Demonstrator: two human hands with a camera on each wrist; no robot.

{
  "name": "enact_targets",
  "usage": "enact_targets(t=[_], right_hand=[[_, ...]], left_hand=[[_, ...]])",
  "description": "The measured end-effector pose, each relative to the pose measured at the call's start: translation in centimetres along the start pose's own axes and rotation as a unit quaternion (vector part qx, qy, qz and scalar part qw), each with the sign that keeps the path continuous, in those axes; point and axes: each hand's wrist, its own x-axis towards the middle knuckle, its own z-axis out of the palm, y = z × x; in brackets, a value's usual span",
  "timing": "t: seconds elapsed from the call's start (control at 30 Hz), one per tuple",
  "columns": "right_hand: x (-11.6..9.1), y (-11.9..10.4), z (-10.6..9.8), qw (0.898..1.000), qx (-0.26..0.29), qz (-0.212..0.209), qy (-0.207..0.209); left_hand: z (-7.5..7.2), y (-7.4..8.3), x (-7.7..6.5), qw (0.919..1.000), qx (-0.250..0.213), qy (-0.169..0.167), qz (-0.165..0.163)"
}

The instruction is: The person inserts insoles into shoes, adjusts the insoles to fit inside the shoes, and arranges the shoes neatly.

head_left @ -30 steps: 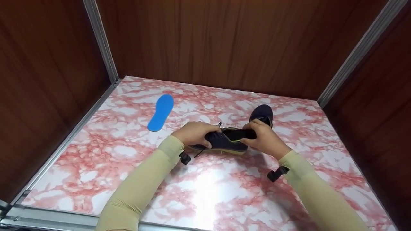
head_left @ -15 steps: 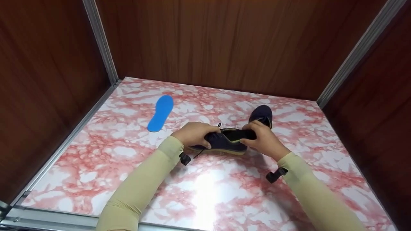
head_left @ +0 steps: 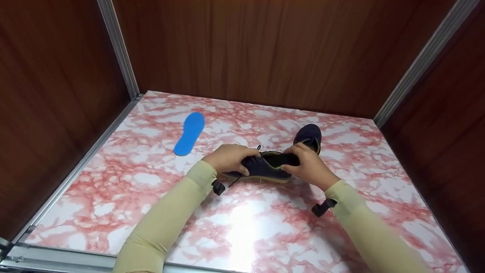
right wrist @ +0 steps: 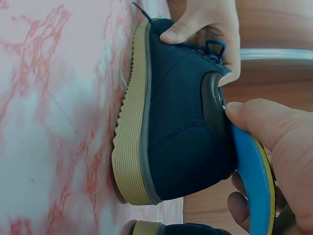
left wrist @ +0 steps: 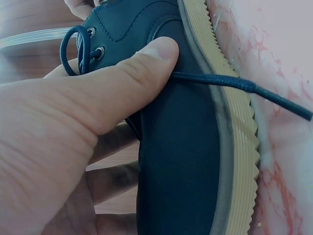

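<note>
My left hand [head_left: 229, 157] grips the front of a dark navy lace-up shoe [head_left: 269, 174], which lies on the tabletop with its toe to the left. In the left wrist view, the thumb presses the upper beside a loose lace [left wrist: 215, 81], above the cream ridged sole [left wrist: 242, 137]. My right hand [head_left: 312, 168] pinches an insole [right wrist: 254, 171] at the shoe's heel opening. The insole is blue on one face with a yellow and black edge, and its front part is hidden inside the shoe. Past the right hand lies a second navy shoe [head_left: 308, 134], partly covered by it.
Another blue insole [head_left: 190, 132] lies flat at the back left of the red-and-white marbled tabletop [head_left: 144, 212]. Brown wood-grain panels [head_left: 246, 49] with metal corner posts [head_left: 121, 49] enclose the back and sides. A metal rail [head_left: 68, 256] runs along the front edge.
My right hand has moved slightly left toward the shoe, and the insole sits deeper in its opening. The left hand and the shoe have stayed in place.
</note>
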Motion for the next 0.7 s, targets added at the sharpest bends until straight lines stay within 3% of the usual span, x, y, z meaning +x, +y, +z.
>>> enact_targets(t=[0.27,0.7], right_hand=[[-0.2,0.1,0.1,1.0,-0.003,0.006,-0.002],[-0.2,-0.6,-0.9,0.996,-0.026,0.072,-0.044]], left_hand=[[0.1,0.1,0.0,1.0,0.007,-0.002,-0.002],[0.2,-0.1,0.0,1.0,0.002,-0.009,-0.003]])
